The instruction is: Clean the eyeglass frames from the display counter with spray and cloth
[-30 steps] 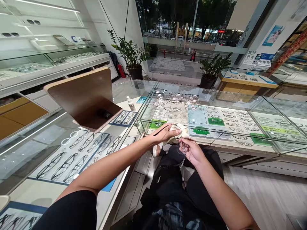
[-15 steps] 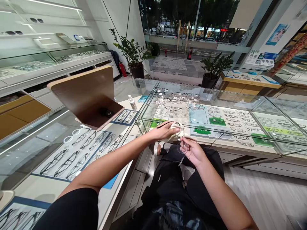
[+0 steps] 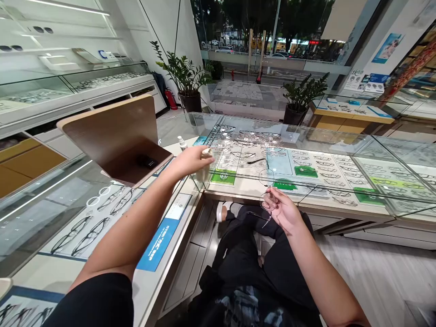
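My right hand (image 3: 285,210) is closed in a pinch on a pair of thin-rimmed eyeglasses (image 3: 266,178), near the middle of the frame. The eyeglasses hang tilted above my lap, one lens above the fingers and one below, with a dark temple arm sticking out to the left. My left hand (image 3: 191,161) is over the corner of the glass counter, closed on a cream cloth (image 3: 206,151), of which only a small part shows. Just beyond that hand, a white spray bottle (image 3: 182,144) stands upright on the counter, its lower part hidden.
Left of the bottle stands a wooden tabletop mirror or flap stand (image 3: 112,136). A glass display counter (image 3: 306,136) with rows of eyeglasses stretches ahead and right. A blue leaflet (image 3: 159,245) lies on the left counter. Potted plants (image 3: 190,100) stand beyond, near the glass front.
My left hand has come away from the eyeglasses with the cloth and moved left, near the spray bottle. My right hand still holds the eyeglasses, now fully in sight. The view has shifted slightly.
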`<state>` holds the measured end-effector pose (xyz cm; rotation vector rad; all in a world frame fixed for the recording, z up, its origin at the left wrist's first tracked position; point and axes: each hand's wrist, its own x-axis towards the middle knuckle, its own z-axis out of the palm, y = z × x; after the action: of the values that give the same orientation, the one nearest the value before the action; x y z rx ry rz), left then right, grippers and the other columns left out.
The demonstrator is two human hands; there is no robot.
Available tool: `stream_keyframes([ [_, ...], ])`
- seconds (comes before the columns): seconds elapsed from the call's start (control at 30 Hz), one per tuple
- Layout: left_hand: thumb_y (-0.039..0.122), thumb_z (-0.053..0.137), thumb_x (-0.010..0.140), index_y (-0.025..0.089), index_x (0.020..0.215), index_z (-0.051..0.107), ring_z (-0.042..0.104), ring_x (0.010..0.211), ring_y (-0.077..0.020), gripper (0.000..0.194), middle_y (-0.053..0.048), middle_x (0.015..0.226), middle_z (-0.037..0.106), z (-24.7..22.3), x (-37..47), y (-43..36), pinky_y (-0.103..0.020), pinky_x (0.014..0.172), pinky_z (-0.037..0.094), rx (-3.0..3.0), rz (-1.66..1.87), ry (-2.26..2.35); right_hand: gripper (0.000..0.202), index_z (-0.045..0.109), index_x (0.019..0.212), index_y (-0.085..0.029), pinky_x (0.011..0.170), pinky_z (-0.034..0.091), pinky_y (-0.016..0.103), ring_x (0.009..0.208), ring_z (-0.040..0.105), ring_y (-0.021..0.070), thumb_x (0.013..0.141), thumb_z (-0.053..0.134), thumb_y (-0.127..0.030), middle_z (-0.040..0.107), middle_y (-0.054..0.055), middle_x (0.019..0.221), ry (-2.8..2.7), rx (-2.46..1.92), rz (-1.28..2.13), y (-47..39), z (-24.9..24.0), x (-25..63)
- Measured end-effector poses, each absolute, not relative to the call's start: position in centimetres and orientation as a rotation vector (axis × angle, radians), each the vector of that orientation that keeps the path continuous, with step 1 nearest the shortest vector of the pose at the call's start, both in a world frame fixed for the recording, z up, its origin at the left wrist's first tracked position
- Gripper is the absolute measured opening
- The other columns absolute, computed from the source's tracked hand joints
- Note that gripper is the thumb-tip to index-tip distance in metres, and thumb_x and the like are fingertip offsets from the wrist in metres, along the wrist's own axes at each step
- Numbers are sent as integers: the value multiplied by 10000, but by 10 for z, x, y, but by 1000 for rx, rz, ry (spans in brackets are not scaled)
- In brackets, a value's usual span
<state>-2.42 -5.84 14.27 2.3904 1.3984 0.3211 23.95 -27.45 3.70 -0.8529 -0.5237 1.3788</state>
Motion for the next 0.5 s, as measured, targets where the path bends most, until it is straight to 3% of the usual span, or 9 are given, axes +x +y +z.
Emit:
stream_keyframes([
  [0.17, 422, 601, 926, 185, 1123, 688, 699, 1059, -384, 320, -192, 1138, 769, 136, -54, -32, -366, 811, 476, 2559, 7, 1804, 207, 763, 855, -206, 575, 271, 304, 583, 219, 113, 811, 858, -384, 356, -61, 601, -516, -844, 1347, -273, 39, 240],
  [0.5, 448, 751, 791, 188, 1194, 689, 681, 1127, -415, 483, -249, 1239, 754, 110, -71, -7, -403, 865, 500, 2432, -217, 1851, 190, 740, 837, -228, 562, 276, 301, 566, 218, 111, 799, 853, -375, 312, -72, 588, -506, -842, 1307, -270, 48, 237],
])
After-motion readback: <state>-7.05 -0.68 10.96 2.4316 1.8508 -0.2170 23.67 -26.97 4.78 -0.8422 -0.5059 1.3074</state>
